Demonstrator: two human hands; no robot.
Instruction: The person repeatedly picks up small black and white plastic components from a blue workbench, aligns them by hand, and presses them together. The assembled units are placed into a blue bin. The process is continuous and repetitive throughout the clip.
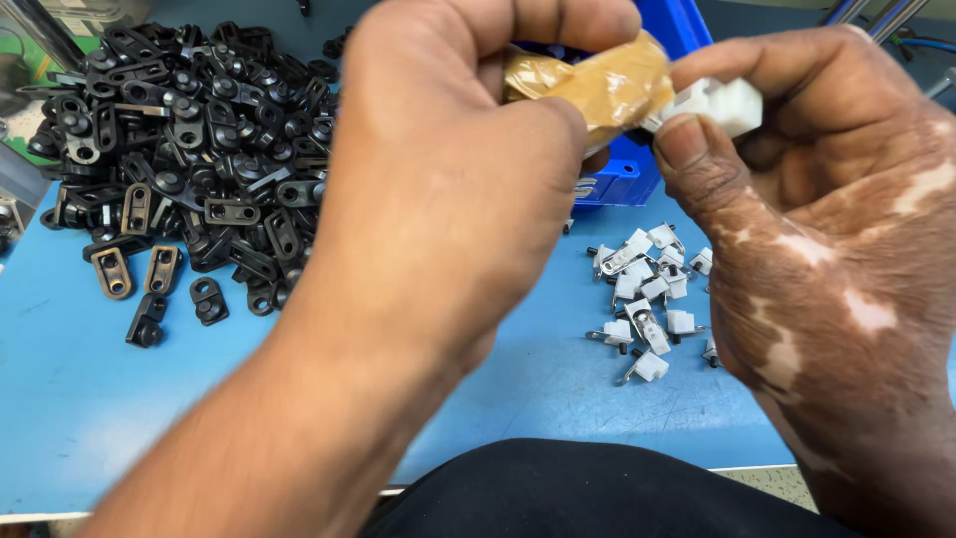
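Note:
My left hand (448, 169) is closed around a tool or part wrapped in tan tape (607, 85), held up close to the camera. My right hand (827, 199) pinches a small white plastic part (717, 105) between thumb and fingers, with the part touching the taped end. Both hands are raised above the blue table (80, 399).
A large heap of small black plastic parts (189, 149) lies at the back left. A small scatter of white parts with metal pins (647, 294) lies under my right hand. A blue bin (622, 174) stands behind my hands. My dark-clothed lap is at the bottom edge.

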